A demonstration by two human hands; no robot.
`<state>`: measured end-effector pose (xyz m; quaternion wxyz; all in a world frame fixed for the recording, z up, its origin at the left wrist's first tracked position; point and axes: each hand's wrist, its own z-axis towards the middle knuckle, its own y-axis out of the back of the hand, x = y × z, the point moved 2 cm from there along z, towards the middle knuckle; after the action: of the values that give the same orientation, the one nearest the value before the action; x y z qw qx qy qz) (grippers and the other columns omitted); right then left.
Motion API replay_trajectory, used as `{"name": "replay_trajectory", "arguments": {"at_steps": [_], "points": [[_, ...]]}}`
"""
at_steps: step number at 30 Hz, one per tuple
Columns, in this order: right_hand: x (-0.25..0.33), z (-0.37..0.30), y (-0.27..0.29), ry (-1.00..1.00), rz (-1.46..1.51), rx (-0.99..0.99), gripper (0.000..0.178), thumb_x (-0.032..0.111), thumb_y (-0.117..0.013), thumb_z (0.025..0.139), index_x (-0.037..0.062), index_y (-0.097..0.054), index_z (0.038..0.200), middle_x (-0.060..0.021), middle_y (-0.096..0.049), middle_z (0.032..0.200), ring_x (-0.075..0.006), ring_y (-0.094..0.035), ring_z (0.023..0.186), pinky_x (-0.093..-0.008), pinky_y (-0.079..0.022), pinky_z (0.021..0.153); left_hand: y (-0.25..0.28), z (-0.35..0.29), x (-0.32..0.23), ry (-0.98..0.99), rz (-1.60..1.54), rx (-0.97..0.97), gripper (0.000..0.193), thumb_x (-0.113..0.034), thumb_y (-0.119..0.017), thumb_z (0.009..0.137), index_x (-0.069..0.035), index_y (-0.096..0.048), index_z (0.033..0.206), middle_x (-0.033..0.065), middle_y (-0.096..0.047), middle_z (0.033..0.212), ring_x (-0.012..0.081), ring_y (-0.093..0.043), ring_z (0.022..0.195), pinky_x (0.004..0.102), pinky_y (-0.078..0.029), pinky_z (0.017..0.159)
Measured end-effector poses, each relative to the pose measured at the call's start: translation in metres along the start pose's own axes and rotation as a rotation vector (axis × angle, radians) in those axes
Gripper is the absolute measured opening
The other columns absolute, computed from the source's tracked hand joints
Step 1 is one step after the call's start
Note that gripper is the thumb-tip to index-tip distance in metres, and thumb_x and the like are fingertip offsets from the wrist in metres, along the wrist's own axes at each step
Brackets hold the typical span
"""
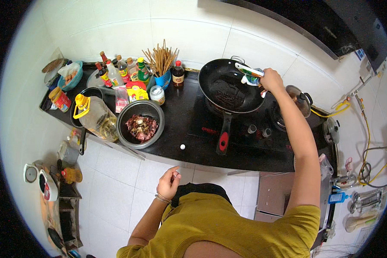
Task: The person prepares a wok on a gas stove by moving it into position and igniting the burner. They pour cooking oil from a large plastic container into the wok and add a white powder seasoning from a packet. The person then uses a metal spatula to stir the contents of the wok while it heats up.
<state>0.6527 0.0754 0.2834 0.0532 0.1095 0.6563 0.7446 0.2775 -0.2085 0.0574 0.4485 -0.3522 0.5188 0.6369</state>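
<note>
My right hand (271, 80) is closed round a white, green and blue packet (250, 74), holding it tilted over the far right rim of a black wok (215, 84). Dark residue or liquid lies in the bottom of the wok, whose black handle with a red patch (223, 139) points toward me. In front of the counter edge, my left hand (169, 182) hangs with its fingers curled together; whatever may be in them is hidden. A small white cap (182, 146) sits on the counter nearest that hand. Left of it stands a grey pot (160, 131) of minced meat (141, 128) with dark seasoning.
A large oil bottle (99, 120) with a yellow cap stands beside the pot. Behind are several sauce bottles (142, 71), a blue holder of chopsticks (163, 79) and a glass jar (157, 94). A lidded pot (299, 101) stands right of the wok; a range hood (288, 19) overhangs.
</note>
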Motion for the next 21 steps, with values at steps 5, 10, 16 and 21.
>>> {"name": "replay_trajectory", "arguments": {"at_steps": [5, 10, 16, 21], "points": [[-0.010, -0.025, -0.005, -0.010, 0.014, -0.033, 0.023, 0.010, -0.054, 0.072, 0.0001, -0.063, 0.091, -0.0232, -0.062, 0.091, -0.0347, -0.062, 0.086, -0.0422, -0.049, 0.076, -0.002, 0.001, -0.002, -0.053, -0.047, 0.019, 0.027, -0.005, -0.057, 0.082, -0.001, -0.055, 0.109, 0.0019, -0.053, 0.070, 0.0079, -0.045, 0.057, 0.0214, -0.040, 0.053], [-0.011, -0.034, -0.013, -0.004, 0.005, -0.066, 0.023, 0.012, -0.055, 0.072, -0.0027, -0.063, 0.089, -0.0237, -0.062, 0.088, -0.0365, -0.062, 0.084, -0.0436, -0.049, 0.075, -0.006, -0.013, 0.020, 0.008, -0.131, 0.025, 0.027, -0.005, -0.057, 0.082, -0.001, -0.055, 0.108, 0.0018, -0.052, 0.070, 0.0076, -0.045, 0.056, 0.0209, -0.040, 0.053], [-0.034, -0.026, -0.012, -0.141, 0.234, -0.094, 0.027, 0.016, -0.056, 0.073, -0.0065, -0.062, 0.086, -0.0271, -0.061, 0.087, -0.0400, -0.060, 0.082, -0.0431, -0.048, 0.075, 0.009, -0.020, 0.007, -0.013, -0.042, 0.001, 0.027, -0.005, -0.058, 0.081, -0.001, -0.055, 0.108, 0.0009, -0.051, 0.069, 0.0070, -0.044, 0.056, 0.0207, -0.040, 0.053], [-0.042, -0.028, -0.022, -0.253, 0.326, -0.172, 0.027, 0.018, -0.057, 0.074, -0.0045, -0.063, 0.087, -0.0268, -0.061, 0.086, -0.0393, -0.060, 0.083, -0.0430, -0.048, 0.075, 0.021, -0.020, 0.018, -0.026, -0.050, -0.020, 0.027, -0.006, -0.058, 0.081, -0.002, -0.055, 0.108, 0.0006, -0.051, 0.069, 0.0068, -0.043, 0.056, 0.0204, -0.040, 0.053]]}}
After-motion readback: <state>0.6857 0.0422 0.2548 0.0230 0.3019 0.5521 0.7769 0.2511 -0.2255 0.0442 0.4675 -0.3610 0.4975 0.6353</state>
